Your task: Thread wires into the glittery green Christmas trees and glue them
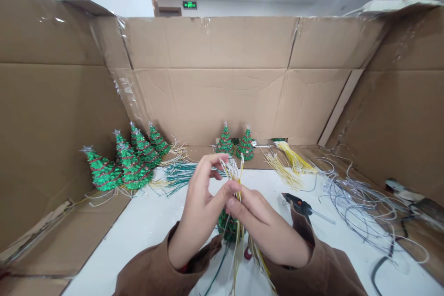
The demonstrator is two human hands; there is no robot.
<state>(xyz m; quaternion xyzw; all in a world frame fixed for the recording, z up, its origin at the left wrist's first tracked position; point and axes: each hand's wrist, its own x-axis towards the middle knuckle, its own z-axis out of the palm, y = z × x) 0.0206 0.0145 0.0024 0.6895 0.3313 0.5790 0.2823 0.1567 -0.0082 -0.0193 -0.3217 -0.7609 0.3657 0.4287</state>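
In the middle of the head view, a bundle of thin yellow and white wires (237, 173) stands upright between my hands, its pale tips fanned at the top. My right hand (258, 222) is closed round the bundle, and the loose lengths hang below it toward me. My left hand (203, 199) has its fingers curled beside the tips, the index finger touching them and the thumb pressed against the bundle. Behind and below my hands stands a small green tinsel Christmas tree (225, 229), partly hidden by them. A dark green wire (219, 266) trails down from near its base.
Several finished-looking trees (135, 162) stand at the left; two more (247, 144) stand at the back. Green wires (178, 176) and yellow wires (294, 157) lie along the far edge. A hot glue gun (299, 204) and tangled clear cords (360, 203) lie right. Cardboard walls (215, 97) enclose the table.
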